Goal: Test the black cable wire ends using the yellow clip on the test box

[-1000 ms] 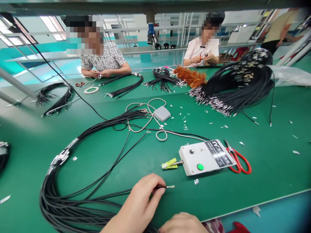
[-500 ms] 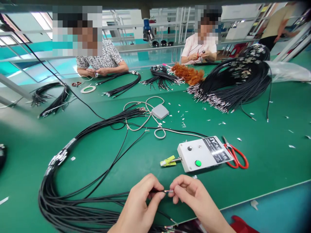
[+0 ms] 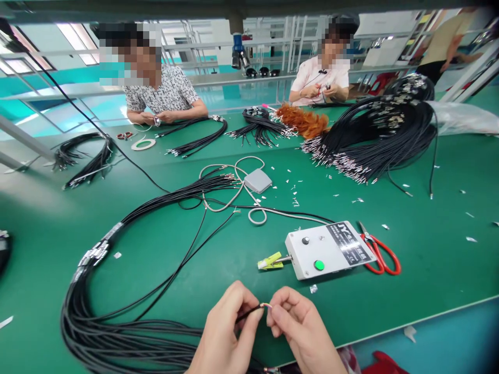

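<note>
My left hand [image 3: 228, 330] pinches a black cable [image 3: 248, 313] close to its stripped end, between thumb and fingers. From that end come thin colored inner wires [image 3: 266, 305], and my right hand [image 3: 298, 322] has their tips pinched between thumb and forefinger. A large curved bundle of black cables [image 3: 128, 332] lies to the left, with part of it passing behind my left hand. Just beyond my hands sits a white control box [image 3: 302, 257] with a green button, a knob and a yellow-green tip piece [image 3: 271, 261] on its rod.
Red-handled scissors [image 3: 395, 264] lie against the box's right side. A grey square pad [image 3: 258, 181] with a looped grey cord rests mid-table among white scraps. Farther back are a big cable heap [image 3: 382, 140], an orange duster [image 3: 302, 119] and a tape roll [image 3: 143, 144]. Two people sit opposite.
My right hand has shifted slightly left and down, and the colored wires at the cable end now look bent and more exposed. My left hand keeps its pinch on the cable.
</note>
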Demonstrator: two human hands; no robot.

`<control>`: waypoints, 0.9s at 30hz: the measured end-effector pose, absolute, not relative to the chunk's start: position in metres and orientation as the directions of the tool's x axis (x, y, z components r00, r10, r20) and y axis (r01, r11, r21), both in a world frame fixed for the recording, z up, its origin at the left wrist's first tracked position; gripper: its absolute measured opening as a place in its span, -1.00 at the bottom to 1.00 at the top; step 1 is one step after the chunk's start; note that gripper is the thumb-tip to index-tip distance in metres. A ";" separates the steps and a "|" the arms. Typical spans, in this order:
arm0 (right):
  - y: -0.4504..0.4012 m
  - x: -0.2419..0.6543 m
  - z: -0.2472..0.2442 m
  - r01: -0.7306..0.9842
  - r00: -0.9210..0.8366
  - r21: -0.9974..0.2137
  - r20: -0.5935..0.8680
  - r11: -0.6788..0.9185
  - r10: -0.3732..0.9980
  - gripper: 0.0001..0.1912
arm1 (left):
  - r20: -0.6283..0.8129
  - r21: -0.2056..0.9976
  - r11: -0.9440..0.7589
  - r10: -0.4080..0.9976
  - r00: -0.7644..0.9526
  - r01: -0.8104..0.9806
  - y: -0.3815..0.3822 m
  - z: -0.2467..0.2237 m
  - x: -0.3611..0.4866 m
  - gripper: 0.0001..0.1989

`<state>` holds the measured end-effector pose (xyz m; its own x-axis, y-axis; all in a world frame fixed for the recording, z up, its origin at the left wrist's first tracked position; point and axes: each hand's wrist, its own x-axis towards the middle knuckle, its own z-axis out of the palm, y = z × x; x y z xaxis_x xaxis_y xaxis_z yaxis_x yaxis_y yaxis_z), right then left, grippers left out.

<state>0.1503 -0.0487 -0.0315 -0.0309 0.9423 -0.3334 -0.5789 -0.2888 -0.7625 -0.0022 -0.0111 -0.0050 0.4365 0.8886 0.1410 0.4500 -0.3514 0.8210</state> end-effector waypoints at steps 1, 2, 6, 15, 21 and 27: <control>-0.050 0.150 -0.033 -0.559 -0.023 -0.777 -0.333 -0.288 0.943 -0.64 | 0.100 0.847 -0.297 0.904 0.416 0.440 -0.011 -0.006 -0.002 -0.81; -0.051 0.150 -0.035 -0.543 -0.019 -0.788 -0.334 -0.290 0.942 -0.65 | 0.062 0.869 -0.246 0.915 0.399 0.429 -0.012 -0.006 -0.002 -0.82; -0.051 0.154 -0.033 -0.568 -0.016 -0.769 -0.347 -0.294 0.938 -0.65 | 0.005 0.908 -0.157 0.931 0.365 0.389 -0.012 -0.006 -0.001 -0.83; -0.040 0.143 -0.022 -0.705 -0.081 -0.635 -0.370 -0.316 0.925 -0.63 | 0.018 0.919 -0.152 0.938 0.346 0.363 -0.013 -0.003 0.001 -0.83; -0.049 0.134 -0.037 -0.673 -0.025 -0.690 -0.338 -0.266 0.941 -0.63 | 0.043 0.936 -0.143 0.954 0.297 0.322 -0.012 -0.005 0.003 -0.84; -0.046 0.142 -0.030 -0.659 -0.019 -0.703 -0.340 -0.268 0.940 -0.65 | 0.054 0.924 -0.162 0.952 0.301 0.346 -0.013 -0.007 0.003 -0.84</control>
